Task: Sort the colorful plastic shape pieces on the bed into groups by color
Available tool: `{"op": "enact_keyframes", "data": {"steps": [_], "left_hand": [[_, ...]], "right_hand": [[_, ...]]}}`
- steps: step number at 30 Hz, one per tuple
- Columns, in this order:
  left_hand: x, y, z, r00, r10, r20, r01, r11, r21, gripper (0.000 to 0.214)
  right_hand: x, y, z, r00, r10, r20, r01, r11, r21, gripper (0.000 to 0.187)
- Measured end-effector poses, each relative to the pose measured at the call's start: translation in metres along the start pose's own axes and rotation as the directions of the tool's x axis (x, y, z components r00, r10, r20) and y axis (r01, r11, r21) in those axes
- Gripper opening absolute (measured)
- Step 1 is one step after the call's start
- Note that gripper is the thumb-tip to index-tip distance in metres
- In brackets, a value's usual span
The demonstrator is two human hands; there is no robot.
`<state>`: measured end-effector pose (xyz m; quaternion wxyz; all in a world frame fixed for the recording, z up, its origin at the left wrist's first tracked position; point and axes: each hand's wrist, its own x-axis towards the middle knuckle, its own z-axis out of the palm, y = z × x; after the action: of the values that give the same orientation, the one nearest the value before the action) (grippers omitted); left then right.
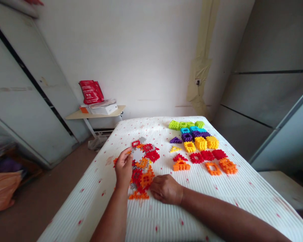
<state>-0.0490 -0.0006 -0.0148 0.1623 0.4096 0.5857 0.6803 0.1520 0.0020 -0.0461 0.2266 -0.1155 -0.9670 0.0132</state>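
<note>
My left hand (124,165) is at the left side of a loose pile of toothed plastic building pieces. Its thumb and fingers are closed at the edge of a light grey notched building piece (138,155). My right hand (167,189) rests on the white quilted cover at the pile's near right, fingers curled under; what they hold, if anything, is hidden. In the pile between my hands lie red building pieces (153,156) and orange building pieces (146,178), some with window-like openings. An orange triangular piece (138,195) lies at the near edge.
Sorted stacks stand on the right of the covered bed (164,218): green (183,125), blue (189,129), purple (187,137), yellow (201,143), red (208,155) and orange (228,166) pieces. A side table (121,110) with a red bag (91,91) is behind.
</note>
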Motion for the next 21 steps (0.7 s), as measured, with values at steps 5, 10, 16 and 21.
{"op": "enact_keyframes", "data": {"steps": [5, 10, 16, 21], "left_hand": [[0.003, 0.004, -0.007, 0.956, 0.037, -0.290, -0.058, 0.996, -0.065, 0.026], [0.011, 0.000, -0.016, 0.898, 0.028, -0.438, -0.059, 0.997, -0.057, 0.023], [0.008, -0.005, -0.008, 0.943, 0.065, -0.327, -0.075, 0.997, -0.018, 0.019], [0.005, -0.005, -0.003, 0.963, 0.076, -0.258, -0.074, 0.997, 0.018, 0.019]], "right_hand": [[0.001, -0.001, 0.000, 0.999, -0.030, -0.026, 0.029, 0.999, -0.036, 0.021], [0.001, -0.002, -0.001, 0.998, -0.044, -0.033, 0.042, 0.997, -0.057, 0.022], [0.001, 0.000, 0.002, 0.999, -0.031, -0.020, 0.030, 0.997, -0.073, 0.020], [0.001, 0.000, 0.002, 0.999, -0.034, -0.008, 0.034, 0.997, -0.073, 0.019]]}}
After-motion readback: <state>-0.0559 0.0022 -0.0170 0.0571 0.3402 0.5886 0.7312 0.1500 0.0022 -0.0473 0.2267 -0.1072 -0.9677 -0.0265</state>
